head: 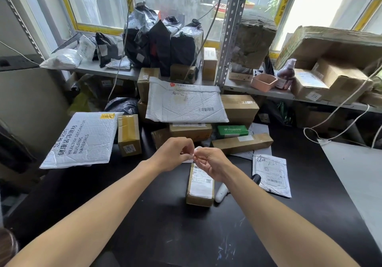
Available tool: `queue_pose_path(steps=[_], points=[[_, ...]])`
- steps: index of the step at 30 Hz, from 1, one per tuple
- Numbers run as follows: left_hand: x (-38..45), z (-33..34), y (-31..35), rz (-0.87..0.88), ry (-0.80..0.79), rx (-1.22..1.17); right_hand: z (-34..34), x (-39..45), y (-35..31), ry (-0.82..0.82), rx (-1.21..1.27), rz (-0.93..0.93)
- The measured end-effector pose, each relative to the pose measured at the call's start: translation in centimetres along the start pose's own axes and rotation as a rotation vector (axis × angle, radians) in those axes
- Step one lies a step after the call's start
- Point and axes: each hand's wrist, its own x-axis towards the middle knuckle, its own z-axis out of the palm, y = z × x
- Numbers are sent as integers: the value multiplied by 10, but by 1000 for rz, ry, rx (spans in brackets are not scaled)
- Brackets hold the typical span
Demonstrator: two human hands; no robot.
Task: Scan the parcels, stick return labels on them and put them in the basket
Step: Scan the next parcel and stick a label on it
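Fingertips of left hand (175,154) and right hand (210,164) meet, pinching a small white label (196,150) between them, above the far end of a slim cardboard parcel (200,186) lying mid-counter.

Parcel: white shipping label with barcode on top.
White scanner (220,193): touching the parcel's right side.
Black counter (157,215): scuffed, paint-flecked.
Grey mailer (271,175): towards the right edge.
White padded mailer (82,138), left edge: "HEALTHY DECORATIVE BUILDING MATERIALS".
Stacked boxes (239,107): far edge.
Metal shelving (229,31) before windows: black bags.
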Motion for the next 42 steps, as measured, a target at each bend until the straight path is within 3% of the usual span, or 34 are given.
queue_pose_path(steps=[7,19,32,42], points=[[1,2,-1,-139,-170,-13,-2,3,3,-5,-166,-16],[-1,3,3,-158,-127,-96,-8,4,5,3,-137,-23],[-1,1,8,-167,-273,-37,-11,-3,9,-25,-234,-14],[-6,-1,7,-125,-250,-90,-13,-5,10,25,-253,21]])
